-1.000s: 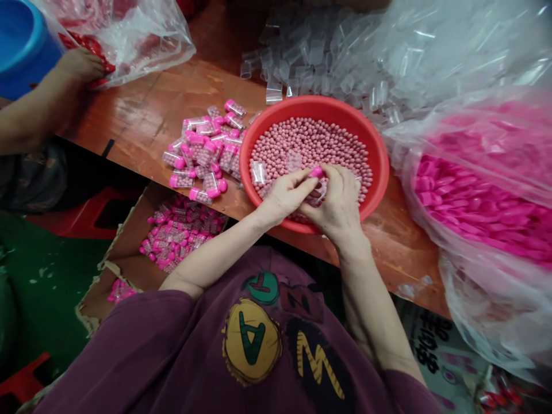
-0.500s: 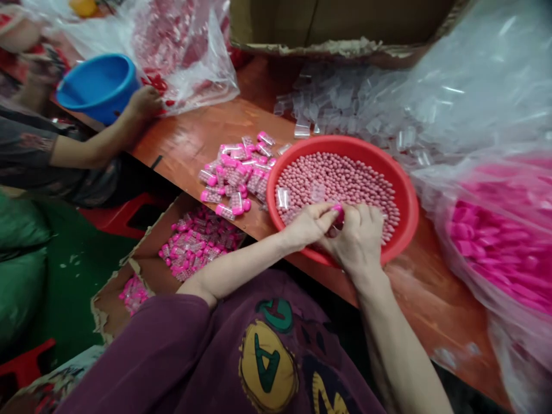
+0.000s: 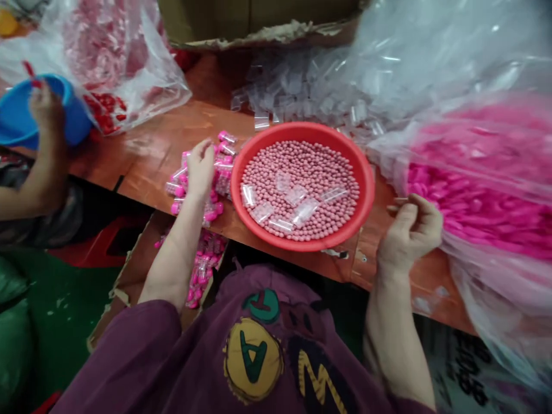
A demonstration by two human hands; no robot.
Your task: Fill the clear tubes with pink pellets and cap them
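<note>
My left hand is over the pile of small clear bottles with pink caps. Its fingers are curled together, and anything inside them is hidden. To the right of the red basin, my right hand hovers beside the plastic bag of bright pink caps. Its fingers are bent but apart, with nothing visible between them. Pink beads fill the basin, and several clear empty bottles lie on them.
Loose clear bottles are heaped behind the basin, before a cardboard box. Below the table edge, a carton holds more capped bottles. At left, another person's hand holds a red piece above a blue basin.
My hands have parted from over the basin: the left went to the capped pile, the right toward the cap bag. The view shifted right. The other person's hand rose over the blue basin.
</note>
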